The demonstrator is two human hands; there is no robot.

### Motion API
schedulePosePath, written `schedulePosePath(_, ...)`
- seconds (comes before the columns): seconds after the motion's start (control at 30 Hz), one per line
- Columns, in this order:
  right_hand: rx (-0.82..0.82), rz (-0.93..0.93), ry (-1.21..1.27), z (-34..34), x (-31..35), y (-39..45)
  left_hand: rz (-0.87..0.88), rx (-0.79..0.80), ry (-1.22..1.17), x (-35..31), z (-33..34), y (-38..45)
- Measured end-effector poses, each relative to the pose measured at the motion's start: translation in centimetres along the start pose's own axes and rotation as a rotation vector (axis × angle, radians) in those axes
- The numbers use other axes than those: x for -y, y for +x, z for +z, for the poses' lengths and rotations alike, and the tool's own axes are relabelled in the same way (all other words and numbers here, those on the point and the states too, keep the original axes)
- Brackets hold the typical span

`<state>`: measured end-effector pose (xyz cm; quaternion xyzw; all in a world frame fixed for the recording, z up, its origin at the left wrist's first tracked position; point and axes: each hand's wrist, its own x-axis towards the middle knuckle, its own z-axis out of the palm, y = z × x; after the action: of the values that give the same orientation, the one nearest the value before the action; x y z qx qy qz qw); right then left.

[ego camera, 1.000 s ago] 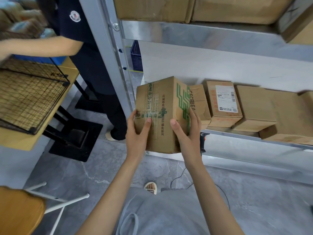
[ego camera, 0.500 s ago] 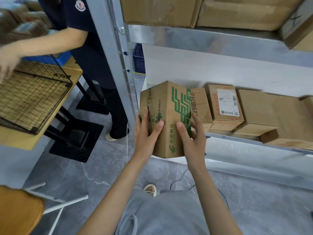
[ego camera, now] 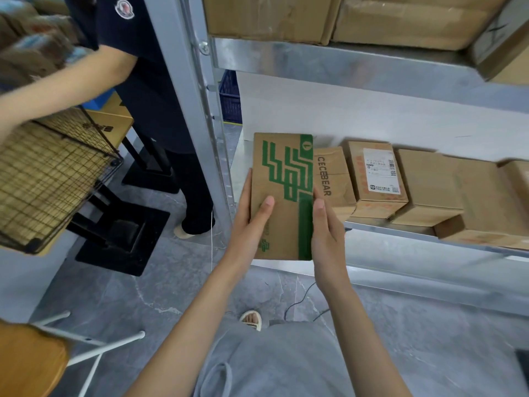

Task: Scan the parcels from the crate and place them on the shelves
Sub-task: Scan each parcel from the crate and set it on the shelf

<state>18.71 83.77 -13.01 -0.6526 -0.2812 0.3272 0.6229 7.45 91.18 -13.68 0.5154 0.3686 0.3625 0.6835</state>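
I hold a brown cardboard parcel [ego camera: 282, 196] with green printed lines between both hands, at the left end of the lower metal shelf [ego camera: 386, 227]. My left hand [ego camera: 250, 222] grips its left side with the thumb across the front face. My right hand [ego camera: 326, 233] grips its right edge. The parcel stands on end, its far part over the shelf and right beside a box marked CECEBEAR [ego camera: 332, 179]. Whether it rests on the shelf is hidden.
Several more cardboard boxes [ego camera: 429, 184] line the lower shelf to the right, and large boxes [ego camera: 343, 15] fill the upper shelf. A steel upright [ego camera: 197, 110] stands left of the parcel. Another person [ego camera: 137, 81] reaches over a wire basket [ego camera: 48, 176] on a table. A wooden chair [ego camera: 28, 365] sits lower left.
The parcel has turned so its green-printed face looks at me and has moved right, toward the shelf and against the CECEBEAR box. Both hands kept their hold.
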Motion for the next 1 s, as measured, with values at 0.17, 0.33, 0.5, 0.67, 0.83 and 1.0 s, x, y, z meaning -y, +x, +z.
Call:
schedulePosePath(0.17, 0.0, -0.063, -0.036, -0.6, 1.3, 0.4, -0.071, -0.007, -0.136, -0.9, -0.9, 0.2)
schedulePosePath(0.33, 0.011, 0.069, -0.276, -0.8, 2.3, 0.9, -0.107, -0.039, -0.22, -0.5, -1.7, 0.5)
schedulePosePath(0.5, 0.001, 0.084, -0.353, -0.3, 1.9, 0.4, -0.032, -0.096, -0.071, -0.1, -2.7, 0.6)
schedulePosePath(0.67, -0.123, -0.014, -0.54, 0.2, 1.3, 0.0, -0.005, -0.152, 0.077, 0.3, -3.1, 0.7)
schedulePosePath(0.83, -0.161, -0.05, -0.657, 0.4, 0.6, -0.5, -0.191, -0.038, -0.001, -0.2, -2.6, 0.1)
schedulePosePath(1.0, -0.15, -0.124, -0.548, -0.9, 0.0, -0.2, -0.256, -0.034, -0.104, 0.3, -3.2, 0.2)
